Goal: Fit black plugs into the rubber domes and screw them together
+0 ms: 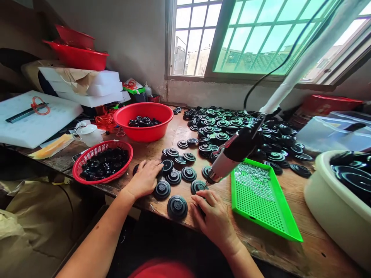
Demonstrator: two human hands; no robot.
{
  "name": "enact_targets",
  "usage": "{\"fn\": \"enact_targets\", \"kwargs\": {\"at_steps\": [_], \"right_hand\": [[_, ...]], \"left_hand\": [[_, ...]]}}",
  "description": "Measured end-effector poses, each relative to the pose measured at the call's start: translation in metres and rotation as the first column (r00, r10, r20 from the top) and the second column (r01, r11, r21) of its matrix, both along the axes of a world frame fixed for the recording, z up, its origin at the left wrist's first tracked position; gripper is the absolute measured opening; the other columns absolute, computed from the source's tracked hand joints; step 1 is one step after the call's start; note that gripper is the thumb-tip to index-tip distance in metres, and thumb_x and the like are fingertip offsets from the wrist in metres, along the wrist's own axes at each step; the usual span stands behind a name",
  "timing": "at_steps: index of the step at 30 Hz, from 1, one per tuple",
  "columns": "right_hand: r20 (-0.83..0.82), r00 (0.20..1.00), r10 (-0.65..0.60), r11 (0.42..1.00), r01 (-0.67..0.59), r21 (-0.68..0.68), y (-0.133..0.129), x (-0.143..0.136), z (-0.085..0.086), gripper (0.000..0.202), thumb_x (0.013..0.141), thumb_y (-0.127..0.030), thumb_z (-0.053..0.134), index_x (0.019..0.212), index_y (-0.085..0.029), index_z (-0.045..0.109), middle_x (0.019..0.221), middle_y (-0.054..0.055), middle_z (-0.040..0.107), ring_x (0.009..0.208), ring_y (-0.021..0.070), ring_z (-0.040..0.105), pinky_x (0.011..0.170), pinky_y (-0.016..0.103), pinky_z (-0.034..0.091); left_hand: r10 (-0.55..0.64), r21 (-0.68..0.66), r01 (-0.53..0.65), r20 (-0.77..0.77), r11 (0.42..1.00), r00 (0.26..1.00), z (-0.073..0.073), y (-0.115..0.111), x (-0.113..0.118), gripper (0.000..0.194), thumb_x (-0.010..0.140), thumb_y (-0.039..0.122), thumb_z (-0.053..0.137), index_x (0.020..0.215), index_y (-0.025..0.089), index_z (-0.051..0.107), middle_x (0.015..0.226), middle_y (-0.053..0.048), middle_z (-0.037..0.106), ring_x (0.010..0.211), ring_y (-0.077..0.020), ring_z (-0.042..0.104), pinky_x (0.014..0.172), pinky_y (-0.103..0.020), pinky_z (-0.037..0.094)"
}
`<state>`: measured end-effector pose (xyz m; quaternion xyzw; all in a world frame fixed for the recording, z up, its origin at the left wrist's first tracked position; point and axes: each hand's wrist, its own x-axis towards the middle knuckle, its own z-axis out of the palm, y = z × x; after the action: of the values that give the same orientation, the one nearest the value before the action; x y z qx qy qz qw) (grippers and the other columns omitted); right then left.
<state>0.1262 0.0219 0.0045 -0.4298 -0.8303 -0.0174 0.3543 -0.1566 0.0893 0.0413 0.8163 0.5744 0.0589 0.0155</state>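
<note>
My left hand (146,175) rests on the wooden table (145,152), its fingers curled over black round parts at the left edge of a loose group. One black disc (167,166) shows right beside its fingertips. My right hand (213,212) is near the table's front edge, fingers bent and close together; what they hold, if anything, is hidden. Just above its fingertips lies another disc (198,187), with the tip of a hanging electric screwdriver (228,156) over its right side. Two more discs (177,207) (162,189) lie between my hands.
A red basket (127,166) and a red basin (145,133) hold black parts on the left. A green tray (285,227) with small metal pieces sits right of the screwdriver. Behind is a large disc pile (220,123); a cream tub (324,193) stands far right.
</note>
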Motion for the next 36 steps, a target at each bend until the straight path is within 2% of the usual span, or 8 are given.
{"fn": "enact_targets", "kwargs": {"at_steps": [5,9,15,18,21,24,27,36], "right_hand": [[0.016,1.0,-0.002,1.0,0.002,0.006,-0.001,0.0,0.0,0.014,0.095,-0.021,0.06,0.107,-0.019,0.068,0.105,0.01,0.066,0.101,0.026,0.059,0.089,0.044,0.053],[0.026,1.0,-0.014,1.0,0.014,-0.008,-0.002,0.0,0.001,0.015,0.095,-0.022,0.059,0.107,-0.019,0.069,0.107,0.01,0.067,0.099,0.0258,0.059,0.087,0.044,0.053],[0.032,0.999,-0.016,1.0,0.016,-0.004,-0.002,0.0,0.001,0.015,0.095,-0.021,0.06,0.106,-0.019,0.07,0.106,0.01,0.067,0.098,0.0253,0.06,0.089,0.043,0.052],[0.037,0.999,-0.017,1.0,0.017,0.001,-0.001,0.0,0.0,0.015,0.094,-0.021,0.06,0.106,-0.018,0.07,0.106,0.01,0.067,0.099,0.0254,0.06,0.089,0.042,0.053],[0.035,0.999,-0.018,1.0,0.018,0.009,-0.001,0.0,0.0,0.015,0.094,-0.021,0.061,0.105,-0.018,0.07,0.105,0.01,0.066,0.1,0.0256,0.06,0.087,0.042,0.054],[0.029,0.999,-0.017,1.0,0.017,0.011,-0.001,0.0,0.0,0.014,0.094,-0.021,0.06,0.104,-0.018,0.069,0.104,0.01,0.066,0.1,0.0252,0.06,0.087,0.041,0.054],[0.023,1.0,-0.019,1.0,0.018,0.008,-0.001,0.0,-0.001,0.014,0.095,-0.021,0.06,0.105,-0.019,0.069,0.104,0.01,0.066,0.1,0.0248,0.06,0.087,0.041,0.054],[0.039,0.999,-0.03,0.999,0.03,-0.016,-0.001,0.0,-0.002,0.015,0.095,-0.022,0.06,0.106,-0.02,0.069,0.107,0.01,0.066,0.1,0.0261,0.06,0.085,0.043,0.055]], "left_hand": [[-0.117,0.004,0.117,-0.061,0.993,0.991,0.012,0.016,0.002,0.042,0.089,0.023,0.058,0.13,0.019,0.061,0.134,-0.011,0.064,0.12,-0.0268,0.058,0.105,-0.041,0.045],[-0.07,0.054,0.08,-0.16,0.995,0.985,0.01,0.02,0.008,0.028,0.09,0.015,0.052,0.114,0.019,0.067,0.116,-0.011,0.069,0.105,-0.0277,0.06,0.09,-0.04,0.049],[0.032,0.129,-0.005,-0.206,0.992,0.978,0.002,0.01,0.017,0.029,0.096,0.014,0.042,0.104,0.018,0.069,0.104,-0.014,0.068,0.1,-0.0321,0.06,0.078,-0.044,0.047],[0.068,0.153,-0.036,-0.214,0.988,0.974,-0.001,0.007,0.02,0.026,0.095,0.016,0.045,0.1,0.016,0.07,0.104,-0.016,0.068,0.103,-0.0351,0.059,0.08,-0.047,0.047],[0.072,0.184,-0.04,-0.169,0.982,0.983,-0.003,0.011,0.024,0.028,0.093,0.021,0.051,0.114,0.012,0.068,0.12,-0.018,0.067,0.116,-0.0364,0.056,0.093,-0.05,0.046],[-0.044,0.153,0.047,-0.024,0.987,0.999,-0.004,0.023,0.029,0.045,0.092,0.021,0.053,0.137,0.015,0.057,0.142,-0.016,0.059,0.132,-0.0319,0.05,0.109,-0.046,0.04],[-0.106,0.064,0.101,0.088,0.993,0.99,-0.004,0.038,0.034,0.046,0.093,0.013,0.049,0.138,0.019,0.056,0.141,-0.012,0.061,0.131,-0.0259,0.053,0.112,-0.041,0.039],[0.203,-0.025,-0.201,0.142,0.979,0.969,0.001,0.056,0.021,0.036,0.095,0.02,0.042,0.128,0.017,0.058,0.111,-0.014,0.072,0.101,-0.0276,0.067,0.089,-0.039,0.053]]}}
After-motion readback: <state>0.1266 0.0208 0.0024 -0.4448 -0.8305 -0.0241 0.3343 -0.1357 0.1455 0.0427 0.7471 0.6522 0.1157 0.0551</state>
